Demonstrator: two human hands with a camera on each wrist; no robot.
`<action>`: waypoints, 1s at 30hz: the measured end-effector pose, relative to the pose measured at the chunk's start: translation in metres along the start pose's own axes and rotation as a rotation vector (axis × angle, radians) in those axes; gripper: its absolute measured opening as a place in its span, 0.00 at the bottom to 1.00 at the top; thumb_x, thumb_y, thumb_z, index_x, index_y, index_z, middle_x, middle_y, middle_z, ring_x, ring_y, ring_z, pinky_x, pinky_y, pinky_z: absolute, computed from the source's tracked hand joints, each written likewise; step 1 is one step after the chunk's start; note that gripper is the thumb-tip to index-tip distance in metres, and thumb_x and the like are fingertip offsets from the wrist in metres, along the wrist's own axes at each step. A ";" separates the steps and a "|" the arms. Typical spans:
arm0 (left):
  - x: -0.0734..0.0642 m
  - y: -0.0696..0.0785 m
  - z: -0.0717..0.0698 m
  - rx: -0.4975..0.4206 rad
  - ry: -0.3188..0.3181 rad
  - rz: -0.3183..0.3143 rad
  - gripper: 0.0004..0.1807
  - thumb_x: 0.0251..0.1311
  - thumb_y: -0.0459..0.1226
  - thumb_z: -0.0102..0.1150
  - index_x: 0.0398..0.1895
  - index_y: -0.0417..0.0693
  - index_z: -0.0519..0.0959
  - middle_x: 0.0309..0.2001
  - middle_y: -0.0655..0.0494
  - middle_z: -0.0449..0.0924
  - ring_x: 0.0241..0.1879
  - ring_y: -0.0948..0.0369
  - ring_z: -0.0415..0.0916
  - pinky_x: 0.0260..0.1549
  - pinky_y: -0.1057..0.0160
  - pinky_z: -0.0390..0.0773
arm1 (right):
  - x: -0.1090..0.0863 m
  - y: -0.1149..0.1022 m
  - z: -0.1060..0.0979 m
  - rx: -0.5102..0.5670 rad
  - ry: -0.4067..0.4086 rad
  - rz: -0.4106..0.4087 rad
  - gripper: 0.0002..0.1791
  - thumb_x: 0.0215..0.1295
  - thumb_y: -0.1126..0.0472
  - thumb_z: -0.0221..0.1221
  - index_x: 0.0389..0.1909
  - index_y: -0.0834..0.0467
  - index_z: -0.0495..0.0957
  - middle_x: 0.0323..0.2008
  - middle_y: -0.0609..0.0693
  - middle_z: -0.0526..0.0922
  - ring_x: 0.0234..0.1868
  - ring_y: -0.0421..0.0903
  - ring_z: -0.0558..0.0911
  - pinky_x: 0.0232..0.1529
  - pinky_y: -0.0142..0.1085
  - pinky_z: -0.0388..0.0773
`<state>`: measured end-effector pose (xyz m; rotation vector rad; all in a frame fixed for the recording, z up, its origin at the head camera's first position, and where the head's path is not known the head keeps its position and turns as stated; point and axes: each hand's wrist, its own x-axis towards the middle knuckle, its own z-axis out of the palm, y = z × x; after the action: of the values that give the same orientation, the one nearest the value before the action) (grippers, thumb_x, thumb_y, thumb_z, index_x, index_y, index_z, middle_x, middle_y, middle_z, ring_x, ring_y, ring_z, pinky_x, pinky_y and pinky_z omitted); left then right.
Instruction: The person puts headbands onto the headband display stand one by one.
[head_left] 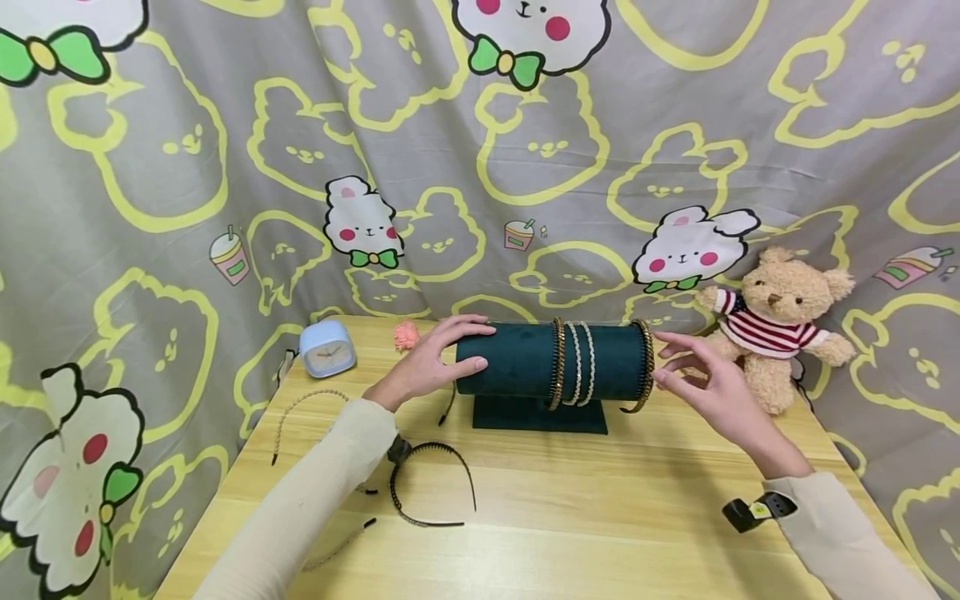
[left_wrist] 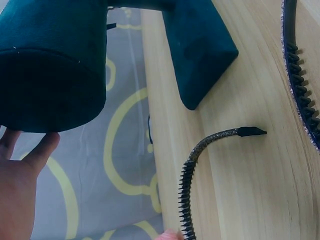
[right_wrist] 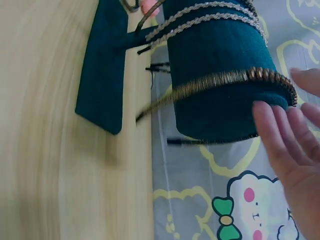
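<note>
A dark green velvet headband stand (head_left: 506, 358), a padded roll on a flat base, stands on the table. My left hand (head_left: 431, 358) rests its fingertips and thumb against the roll's left end. Around the right end sits a bronze toothed headband (head_left: 647, 358). My right hand (head_left: 712, 387) is beside it, fingers loosely bent; in the right wrist view its fingertips (right_wrist: 262, 112) touch the roll's end just below that headband, the thumb apart. Farther left on the roll are another bronze headband (head_left: 557, 367) and two thin, pale braided headbands (head_left: 576, 358).
A black toothed headband (head_left: 395, 492) and pale thin headbands (head_left: 281, 425) lie at the table's left. A blue clock (head_left: 327, 350), a fluffy coral item (head_left: 407, 335) and a teddy bear (head_left: 772, 333) stand at the back, before a patterned curtain (head_left: 420, 150).
</note>
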<state>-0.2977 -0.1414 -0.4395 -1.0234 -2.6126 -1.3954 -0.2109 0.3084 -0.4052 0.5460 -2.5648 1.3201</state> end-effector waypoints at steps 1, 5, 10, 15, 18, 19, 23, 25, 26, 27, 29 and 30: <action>0.000 0.000 0.000 -0.001 -0.001 0.000 0.26 0.75 0.53 0.67 0.74 0.80 0.76 0.82 0.66 0.65 0.83 0.59 0.58 0.79 0.33 0.60 | 0.000 -0.001 0.000 -0.014 0.019 -0.018 0.29 0.78 0.67 0.65 0.76 0.58 0.74 0.57 0.48 0.78 0.50 0.30 0.84 0.49 0.19 0.81; 0.000 -0.001 0.000 -0.004 -0.001 0.001 0.26 0.76 0.52 0.67 0.74 0.79 0.76 0.82 0.65 0.65 0.83 0.59 0.58 0.79 0.33 0.60 | -0.002 -0.001 0.000 -0.068 0.063 -0.110 0.23 0.75 0.72 0.66 0.68 0.57 0.82 0.67 0.50 0.77 0.59 0.28 0.79 0.56 0.14 0.76; 0.000 -0.003 0.000 -0.002 0.000 0.000 0.26 0.76 0.52 0.67 0.74 0.78 0.77 0.83 0.65 0.65 0.83 0.59 0.58 0.79 0.32 0.59 | -0.002 0.001 0.004 -0.189 0.061 -0.238 0.24 0.69 0.76 0.69 0.61 0.53 0.87 0.72 0.53 0.77 0.68 0.27 0.74 0.64 0.13 0.68; 0.001 -0.003 0.001 -0.003 -0.002 0.002 0.26 0.76 0.52 0.67 0.74 0.78 0.76 0.83 0.64 0.65 0.83 0.59 0.58 0.79 0.32 0.59 | 0.000 0.005 0.007 -0.241 0.070 -0.301 0.25 0.64 0.78 0.71 0.57 0.52 0.89 0.71 0.56 0.78 0.74 0.29 0.68 0.68 0.14 0.60; 0.000 -0.002 0.001 -0.004 -0.002 -0.002 0.26 0.75 0.52 0.67 0.74 0.79 0.76 0.82 0.68 0.64 0.83 0.60 0.58 0.79 0.33 0.60 | 0.001 0.006 0.008 -0.253 0.082 -0.319 0.25 0.62 0.79 0.72 0.56 0.53 0.89 0.70 0.56 0.79 0.74 0.29 0.69 0.68 0.14 0.60; 0.000 -0.001 0.001 -0.004 -0.001 -0.004 0.26 0.75 0.52 0.67 0.74 0.80 0.76 0.82 0.69 0.64 0.83 0.60 0.58 0.79 0.33 0.60 | 0.002 0.007 0.009 -0.255 0.086 -0.324 0.25 0.62 0.80 0.72 0.55 0.53 0.90 0.69 0.56 0.79 0.74 0.29 0.69 0.68 0.14 0.60; 0.000 -0.001 0.001 -0.004 0.001 -0.006 0.26 0.75 0.52 0.67 0.74 0.80 0.76 0.82 0.71 0.64 0.83 0.60 0.58 0.79 0.33 0.60 | 0.003 0.006 0.012 -0.263 0.096 -0.337 0.25 0.60 0.79 0.73 0.54 0.53 0.90 0.69 0.56 0.80 0.73 0.29 0.69 0.67 0.14 0.61; 0.000 -0.001 0.001 -0.002 0.001 -0.008 0.26 0.75 0.52 0.67 0.74 0.80 0.76 0.82 0.72 0.64 0.83 0.60 0.58 0.80 0.33 0.60 | 0.004 0.006 0.013 -0.267 0.100 -0.349 0.24 0.60 0.79 0.73 0.53 0.54 0.91 0.69 0.57 0.80 0.73 0.30 0.70 0.67 0.15 0.61; 0.000 -0.001 0.001 -0.003 0.001 -0.008 0.26 0.75 0.52 0.67 0.74 0.80 0.76 0.82 0.71 0.64 0.83 0.60 0.58 0.80 0.33 0.59 | 0.004 0.006 0.014 -0.269 0.101 -0.358 0.24 0.59 0.80 0.74 0.53 0.54 0.91 0.69 0.57 0.80 0.73 0.31 0.70 0.67 0.15 0.62; 0.000 -0.001 0.001 -0.001 0.001 -0.010 0.26 0.75 0.53 0.67 0.74 0.81 0.76 0.82 0.71 0.64 0.83 0.60 0.58 0.80 0.33 0.60 | 0.005 0.005 0.015 -0.273 0.101 -0.367 0.24 0.58 0.80 0.74 0.52 0.54 0.91 0.68 0.57 0.80 0.73 0.31 0.71 0.67 0.15 0.62; 0.000 -0.001 0.001 -0.004 0.001 -0.006 0.26 0.75 0.52 0.67 0.74 0.80 0.76 0.83 0.67 0.64 0.83 0.60 0.58 0.80 0.32 0.59 | 0.006 0.005 0.016 -0.280 0.102 -0.383 0.25 0.57 0.80 0.74 0.52 0.54 0.91 0.68 0.58 0.80 0.72 0.33 0.72 0.68 0.15 0.62; 0.000 -0.001 0.001 -0.005 0.001 -0.005 0.26 0.76 0.52 0.67 0.74 0.80 0.76 0.83 0.65 0.64 0.83 0.59 0.58 0.79 0.32 0.59 | 0.007 0.004 0.017 -0.285 0.101 -0.390 0.25 0.57 0.80 0.75 0.52 0.54 0.91 0.68 0.58 0.80 0.72 0.34 0.73 0.69 0.15 0.62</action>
<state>-0.2981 -0.1410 -0.4412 -1.0170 -2.6142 -1.4033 -0.2189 0.2954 -0.4160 0.8428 -2.3484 0.8165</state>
